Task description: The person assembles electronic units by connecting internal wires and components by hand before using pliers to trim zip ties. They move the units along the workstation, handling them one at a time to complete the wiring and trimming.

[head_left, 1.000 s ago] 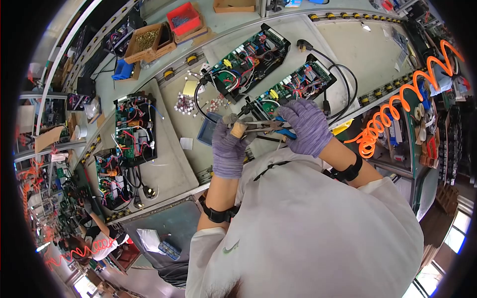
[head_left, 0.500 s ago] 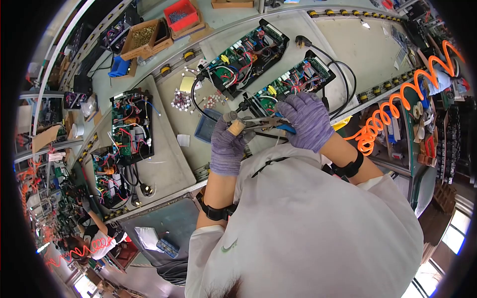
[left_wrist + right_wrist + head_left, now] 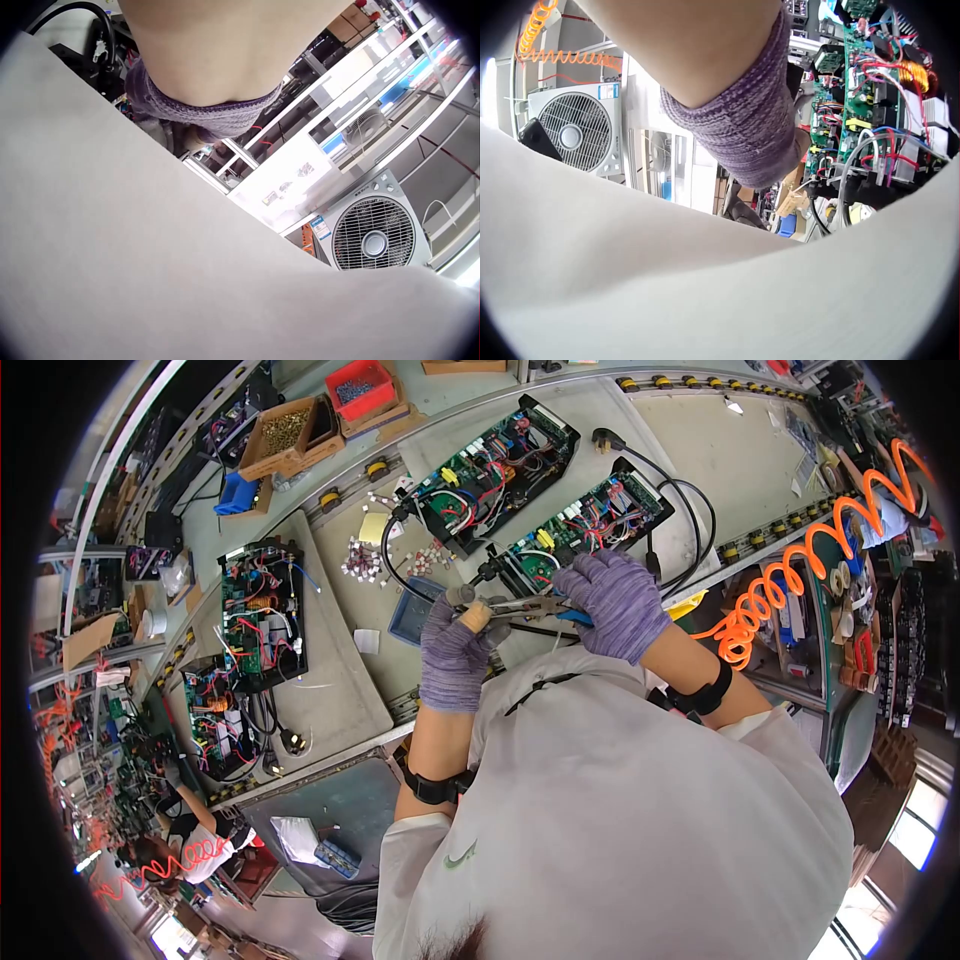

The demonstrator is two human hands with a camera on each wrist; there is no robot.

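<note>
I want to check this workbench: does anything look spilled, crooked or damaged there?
Possibly spilled: small white parts lie loose and scattered on the bench, near the yellow paper and outside the blue tray. This looks untidy beside the red bin, which contains its parts. I see no clear damage.

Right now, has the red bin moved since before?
No. Compared with the yellow roller nearest it, the red bin hasn't moved; the whole view just slid a little.
</note>
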